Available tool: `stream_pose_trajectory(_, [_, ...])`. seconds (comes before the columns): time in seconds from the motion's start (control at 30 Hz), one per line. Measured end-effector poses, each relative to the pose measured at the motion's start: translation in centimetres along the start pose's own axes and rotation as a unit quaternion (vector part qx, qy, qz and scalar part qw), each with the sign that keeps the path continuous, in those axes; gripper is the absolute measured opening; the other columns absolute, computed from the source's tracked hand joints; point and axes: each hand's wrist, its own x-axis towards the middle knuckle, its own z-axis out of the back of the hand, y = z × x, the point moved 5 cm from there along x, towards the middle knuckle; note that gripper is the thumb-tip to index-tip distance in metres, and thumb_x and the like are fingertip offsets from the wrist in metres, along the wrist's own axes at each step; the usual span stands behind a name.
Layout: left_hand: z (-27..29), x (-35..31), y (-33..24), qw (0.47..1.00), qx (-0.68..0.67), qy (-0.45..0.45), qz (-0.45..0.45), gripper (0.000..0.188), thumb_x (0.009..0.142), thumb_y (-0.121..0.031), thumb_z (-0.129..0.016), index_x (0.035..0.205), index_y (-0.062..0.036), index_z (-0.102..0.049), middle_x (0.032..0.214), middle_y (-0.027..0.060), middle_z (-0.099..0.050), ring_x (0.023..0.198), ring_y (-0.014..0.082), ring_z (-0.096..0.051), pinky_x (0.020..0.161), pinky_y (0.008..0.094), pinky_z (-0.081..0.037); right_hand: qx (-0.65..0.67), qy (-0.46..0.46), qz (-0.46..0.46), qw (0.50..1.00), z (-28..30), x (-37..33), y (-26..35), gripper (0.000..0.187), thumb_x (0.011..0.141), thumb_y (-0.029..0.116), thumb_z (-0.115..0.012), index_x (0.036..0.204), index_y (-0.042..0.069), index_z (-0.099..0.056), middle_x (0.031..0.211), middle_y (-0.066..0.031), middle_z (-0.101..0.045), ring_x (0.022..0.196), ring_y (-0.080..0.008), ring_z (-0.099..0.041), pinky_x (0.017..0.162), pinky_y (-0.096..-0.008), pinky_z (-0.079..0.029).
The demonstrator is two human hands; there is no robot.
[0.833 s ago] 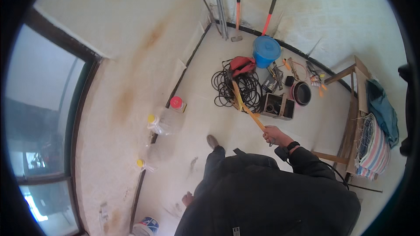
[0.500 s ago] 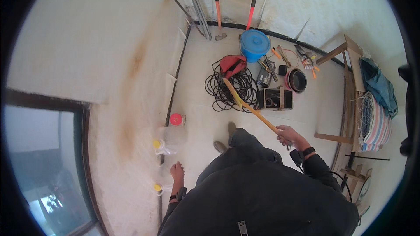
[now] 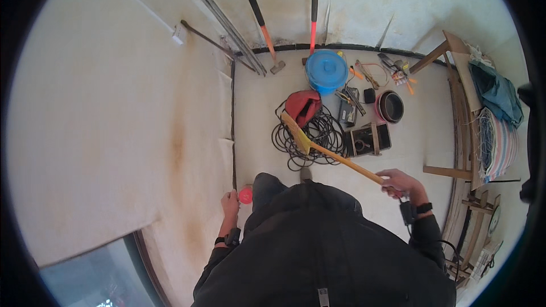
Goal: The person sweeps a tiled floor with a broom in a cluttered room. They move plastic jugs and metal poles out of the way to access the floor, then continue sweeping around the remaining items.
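In my right hand (image 3: 400, 183) is the handle end of a long wooden-handled tool (image 3: 347, 163). Its flared, flat yellowish head (image 3: 297, 135) reaches ahead and left, over a coil of black cable (image 3: 325, 136) and beside a red bag (image 3: 303, 107). The head's exact kind is unclear. My left hand (image 3: 230, 202) hangs low at my left with its fingers curled in and nothing visible in them. Just to its right in the picture shows a round red lid (image 3: 245, 195), partly hidden by my leg.
Beyond the cable stand a lidded blue bucket (image 3: 327, 71), an open toolbox (image 3: 369, 141) and a dark round pot (image 3: 391, 106). Two sledgehammers (image 3: 267, 42) and metal pipes (image 3: 219, 14) lean at the back wall. A wooden bench (image 3: 449, 171) with folded cloth (image 3: 500, 142) lines the right.
I have moved forward along the left wall, the red lid now beside my leg. The wooden-handled tool stays in my right hand; the clear jugs have gone out of sight.
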Motion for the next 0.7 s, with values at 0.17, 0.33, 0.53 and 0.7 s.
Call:
stream_pose_trajectory(0.17, [-1.7, 11.6, -9.3, 0.998, -0.003, 0.051, -0.035, 0.033, 0.097, -0.032, -0.060, 0.089, -0.0004, -0.064, 0.067, 0.0040, -0.058, 0.052, 0.0116, -0.053, 0.045, 0.0275, -0.043, 0.036, -0.023, 0.018, 0.999, 2.2, -1.0, 8.6, 0.054, 0.091, 0.010, -0.058, 0.144, 0.003, -0.047, 0.076, -0.0053, -0.061, 0.047, -0.0096, -0.049, 0.040, -0.0250, -0.040])
stream_pose_trajectory(0.33, [-7.0, 27.0, -22.6, 0.984, 0.048, 0.119, -0.122, 0.032, 0.096, -0.030, -0.061, 0.086, -0.0003, -0.065, 0.067, 0.0048, -0.059, 0.054, 0.0123, -0.055, 0.048, 0.0287, -0.044, 0.255, -0.038, 0.031, 0.966, -1.9, 10.2, 16.0, 0.054, 0.092, 0.011, -0.059, 0.144, 0.007, -0.046, 0.078, -0.0050, -0.061, 0.046, -0.0081, -0.048, 0.037, -0.0235, -0.039])
stream_pose_trajectory(0.53, [-11.5, 39.7, -41.0, 0.944, 0.108, 0.213, -0.227, 0.035, 0.094, -0.030, -0.062, 0.089, 0.0044, -0.066, 0.072, 0.0099, -0.066, 0.059, 0.0149, -0.059, 0.055, 0.0318, -0.047, 0.271, -0.120, 0.014, 0.955, -8.1, 21.4, 24.3, 0.045, 0.094, 0.013, -0.055, 0.137, 0.002, -0.049, 0.079, -0.0055, -0.060, 0.050, -0.0091, -0.052, 0.040, -0.0243, -0.043])
stream_pose_trajectory(0.7, [-16.4, 44.7, -53.0, 0.933, 0.101, 0.233, -0.254, 0.034, 0.093, -0.028, -0.064, 0.092, 0.0058, -0.066, 0.076, 0.0109, -0.068, 0.068, 0.0163, -0.063, 0.064, 0.0331, -0.050, 0.323, -0.154, -0.032, 0.933, -7.7, 15.2, 26.1, 0.051, 0.095, 0.014, -0.057, 0.142, -0.004, -0.046, 0.078, -0.0066, -0.062, 0.047, -0.0092, -0.051, 0.042, -0.0250, -0.045])
